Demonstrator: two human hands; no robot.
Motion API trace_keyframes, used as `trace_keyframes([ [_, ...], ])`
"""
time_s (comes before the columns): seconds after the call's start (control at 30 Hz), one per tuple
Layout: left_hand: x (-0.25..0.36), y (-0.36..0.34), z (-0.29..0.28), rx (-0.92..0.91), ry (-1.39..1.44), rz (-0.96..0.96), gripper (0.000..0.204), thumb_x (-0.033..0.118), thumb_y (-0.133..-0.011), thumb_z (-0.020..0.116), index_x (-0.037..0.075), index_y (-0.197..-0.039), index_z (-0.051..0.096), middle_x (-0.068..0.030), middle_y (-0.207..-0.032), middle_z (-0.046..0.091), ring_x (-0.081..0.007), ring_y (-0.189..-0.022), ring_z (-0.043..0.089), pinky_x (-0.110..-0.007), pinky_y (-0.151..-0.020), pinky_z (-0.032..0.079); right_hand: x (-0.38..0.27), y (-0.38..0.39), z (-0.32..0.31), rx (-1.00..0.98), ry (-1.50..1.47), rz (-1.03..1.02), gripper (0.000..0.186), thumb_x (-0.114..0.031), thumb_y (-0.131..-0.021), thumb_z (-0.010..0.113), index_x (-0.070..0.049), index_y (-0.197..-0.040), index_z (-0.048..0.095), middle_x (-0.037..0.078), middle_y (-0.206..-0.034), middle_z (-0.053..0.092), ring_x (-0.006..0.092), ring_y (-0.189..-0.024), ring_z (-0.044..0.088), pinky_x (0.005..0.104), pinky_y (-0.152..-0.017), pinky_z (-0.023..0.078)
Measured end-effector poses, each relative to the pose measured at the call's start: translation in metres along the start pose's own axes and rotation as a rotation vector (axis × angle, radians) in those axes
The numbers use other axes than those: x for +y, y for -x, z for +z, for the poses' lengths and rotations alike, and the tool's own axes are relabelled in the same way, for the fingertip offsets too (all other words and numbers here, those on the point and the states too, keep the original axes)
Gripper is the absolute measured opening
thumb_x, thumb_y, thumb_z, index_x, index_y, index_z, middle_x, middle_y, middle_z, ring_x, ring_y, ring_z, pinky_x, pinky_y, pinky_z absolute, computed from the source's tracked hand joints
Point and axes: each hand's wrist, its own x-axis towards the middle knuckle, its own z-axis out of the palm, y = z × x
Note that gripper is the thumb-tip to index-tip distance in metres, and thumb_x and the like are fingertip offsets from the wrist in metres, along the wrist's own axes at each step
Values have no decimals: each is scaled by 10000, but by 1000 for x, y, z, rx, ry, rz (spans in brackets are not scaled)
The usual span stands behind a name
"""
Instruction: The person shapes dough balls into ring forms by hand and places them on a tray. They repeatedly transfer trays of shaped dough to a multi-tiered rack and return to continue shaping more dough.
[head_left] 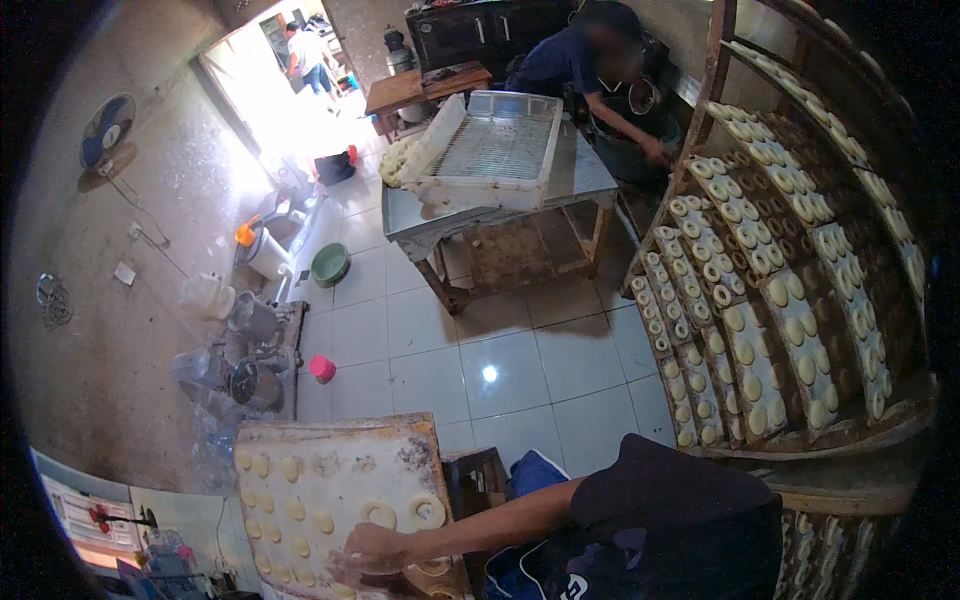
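Observation:
My right hand (pixel 375 547), at the end of a bare forearm from a dark sleeve, is over the lower part of a floured board (pixel 350 437). Its fingers are bent together, and whatever they hold is hidden. Just below it, close against it at the picture's lower edge, is part of my left hand (pixel 362 580), its fingers mostly hidden. Small round dough pieces (pixel 297 510) lie in rows on the board's left side. Beside my right hand are larger dough rings (pixel 427 512), one with a clear hole.
A rack (pixel 690 290) on the right holds trays of dough rings and rounds. A metal-topped table (pixel 575 185) ahead carries a white slatted crate (pixel 490 150) and dough (pixel 397 160). Behind it a co-worker (pixel 570 60) reaches into a dark tub. Buckets (pixel 255 385) line the left wall.

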Motion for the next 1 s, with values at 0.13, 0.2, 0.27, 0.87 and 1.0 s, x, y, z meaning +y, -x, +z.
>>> trace_keyframes([
  [0.13, 3, 3, 7, -35, 3, -14, 386, 391, -1000, 442, 22, -1103, 478, -105, -1000, 533, -244, -909, 527, -362, -770, 444, 18, 9, -8, -405, 264, 416, 557, -447, -940, 480, 22, -682, 634, 262, -602, 556, 479, -610, 545, 526, -614, 449],
  [0.2, 5, 5, 13, -51, -1, -19, 378, 392, -1000, 440, 25, -1083, 480, -99, -981, 532, -238, -889, 524, -359, -755, 441, 26, 13, -12, -334, 121, 265, 551, -448, -938, 481, 21, -696, 639, 260, -612, 562, 475, -614, 549, 521, -616, 454],
  [0.27, 10, 7, 20, -78, 12, -10, 371, 392, -1001, 439, 28, -1062, 482, -92, -961, 531, -233, -869, 521, -356, -740, 438, 30, 14, -14, -278, 115, 192, 546, -450, -937, 481, 19, -710, 643, 258, -621, 568, 470, -619, 554, 516, -617, 458],
  [0.87, 65, 24, 83, -337, 150, 46, 368, 396, -1003, 425, 60, -876, 501, -37, -783, 520, -181, -689, 497, -331, -601, 413, 49, 19, -49, -302, 106, 129, 512, -497, -885, 530, -29, -1030, 679, 255, -803, 641, 433, -750, 613, 489, -697, 497],
  [1.0, 67, 31, 82, -434, 236, 38, 381, 397, -1004, 422, 67, -834, 506, -25, -743, 517, -170, -649, 492, -325, -571, 408, 49, 24, -69, -429, 322, 464, 601, -586, -774, 622, -35, -1002, 689, 211, -849, 666, 377, -808, 641, 474, -777, 502],
])
